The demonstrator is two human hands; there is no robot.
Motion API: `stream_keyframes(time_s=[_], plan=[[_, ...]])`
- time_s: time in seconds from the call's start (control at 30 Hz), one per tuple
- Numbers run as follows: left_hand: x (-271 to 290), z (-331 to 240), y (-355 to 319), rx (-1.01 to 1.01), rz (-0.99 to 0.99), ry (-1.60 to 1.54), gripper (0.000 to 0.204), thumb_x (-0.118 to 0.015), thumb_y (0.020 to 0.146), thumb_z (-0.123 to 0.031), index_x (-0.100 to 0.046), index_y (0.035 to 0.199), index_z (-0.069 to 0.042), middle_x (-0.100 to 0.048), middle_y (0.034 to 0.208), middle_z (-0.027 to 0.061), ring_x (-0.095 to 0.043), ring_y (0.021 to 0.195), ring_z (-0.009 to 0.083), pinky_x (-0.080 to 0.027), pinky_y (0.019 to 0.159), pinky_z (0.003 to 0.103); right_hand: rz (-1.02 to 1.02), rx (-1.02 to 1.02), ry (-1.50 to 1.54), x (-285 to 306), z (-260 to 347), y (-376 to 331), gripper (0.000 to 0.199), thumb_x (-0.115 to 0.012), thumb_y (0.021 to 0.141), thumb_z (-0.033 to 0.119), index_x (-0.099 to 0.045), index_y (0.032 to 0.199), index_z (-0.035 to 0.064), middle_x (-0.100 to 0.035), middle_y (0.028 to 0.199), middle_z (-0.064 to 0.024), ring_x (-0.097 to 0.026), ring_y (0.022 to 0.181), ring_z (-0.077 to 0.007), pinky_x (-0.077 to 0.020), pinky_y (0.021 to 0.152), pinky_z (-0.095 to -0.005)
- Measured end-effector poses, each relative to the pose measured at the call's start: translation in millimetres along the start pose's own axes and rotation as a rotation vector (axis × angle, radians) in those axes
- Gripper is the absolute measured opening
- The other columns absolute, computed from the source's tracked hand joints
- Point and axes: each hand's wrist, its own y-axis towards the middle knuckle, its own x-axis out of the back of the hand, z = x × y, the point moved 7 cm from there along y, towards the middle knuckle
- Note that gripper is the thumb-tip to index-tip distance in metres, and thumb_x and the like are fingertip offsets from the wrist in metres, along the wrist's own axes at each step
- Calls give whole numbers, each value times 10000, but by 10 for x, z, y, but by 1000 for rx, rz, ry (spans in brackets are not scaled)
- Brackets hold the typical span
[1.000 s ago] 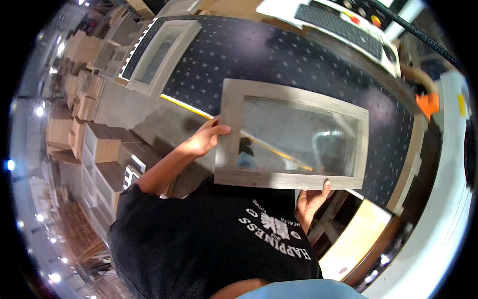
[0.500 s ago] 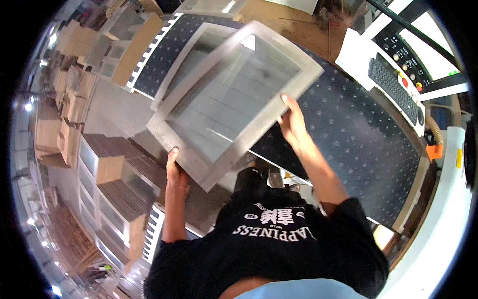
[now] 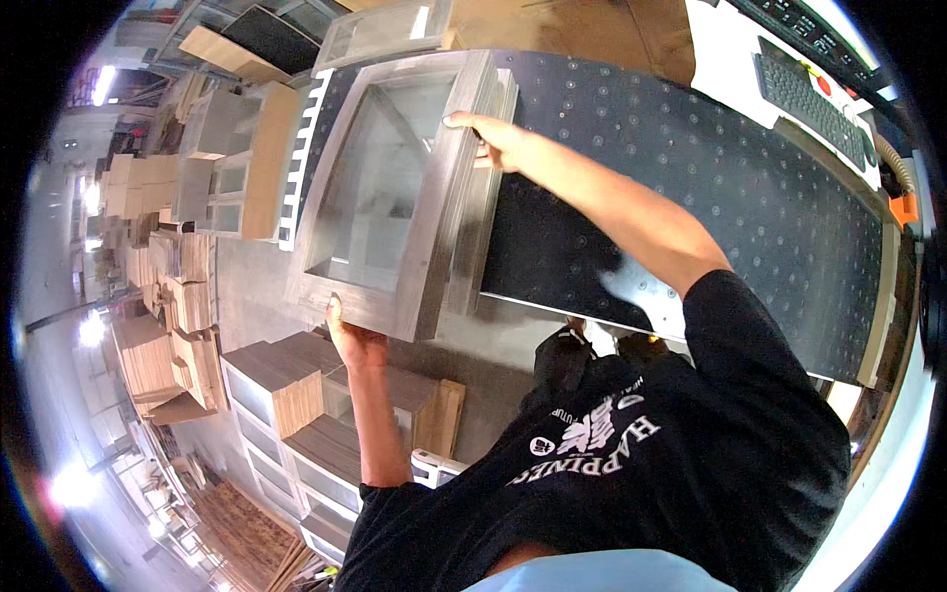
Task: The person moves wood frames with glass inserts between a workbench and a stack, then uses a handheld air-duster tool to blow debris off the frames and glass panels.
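Observation:
A grey wood-grain cabinet door (image 3: pixel 426 227) with a glass pane is held between my two hands at the left end of the black studded table. My left hand (image 3: pixel 357 340) is closed on its near rail, thumb on top. Up at the right-hand rail, my right hand (image 3: pixel 501 145) grips the edge, thumb on the face and fingers down the side. Beneath it lies another grey door (image 3: pixel 480 222), mostly hidden, its right edge showing. Whether the two doors touch cannot be told.
The black table (image 3: pixel 651 178) stretches away to the right. Past its far side are a keyboard (image 3: pixel 811 104) and a control panel (image 3: pixel 804 39). Stacked framed doors (image 3: pixel 296 385) stand at the lower left. Another framed glass door (image 3: pixel 385 41) lies beyond the table's far left corner.
The held door has moved left and turned more squarely over the door below. Both hands kept hold of it, and my right arm now reaches farther across the table.

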Motion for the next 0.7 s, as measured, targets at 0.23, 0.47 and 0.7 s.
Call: stream_keyframes(time_s=[0.23, 0.47, 0.7], plan=[[52, 135, 20, 95, -74, -3, 641, -714, 895, -477, -569, 1385, -89, -619, 1357, 91, -599, 1237, 297, -492, 1070, 499, -535, 272, -945, 594, 306, -375, 1132, -690, 737, 851, -577, 1317, -114, -575, 1320, -313, -576, 1274, -414, -467, 1088, -499], [92, 63, 91, 202, 71, 207, 618, -684, 938, -509, -589, 1346, -55, -677, 1244, 91, -676, 1094, 267, -549, 984, 449, -292, 149, -174, 268, -216, -199, 1083, -605, 899, 698, -366, 1475, -188, -543, 1405, -354, -537, 1341, -392, -390, 1153, -440], [593, -1132, 1127, -226, 2, 1297, 666, -500, 1038, -615, -693, 1239, -11, -744, 1100, 120, -704, 1018, 208, -541, 916, 385, -369, 250, -137, 256, -472, -200, 1281, -533, 886, 815, -11, 1603, -111, -209, 1632, -353, -230, 1541, -420, -208, 1261, -514]])
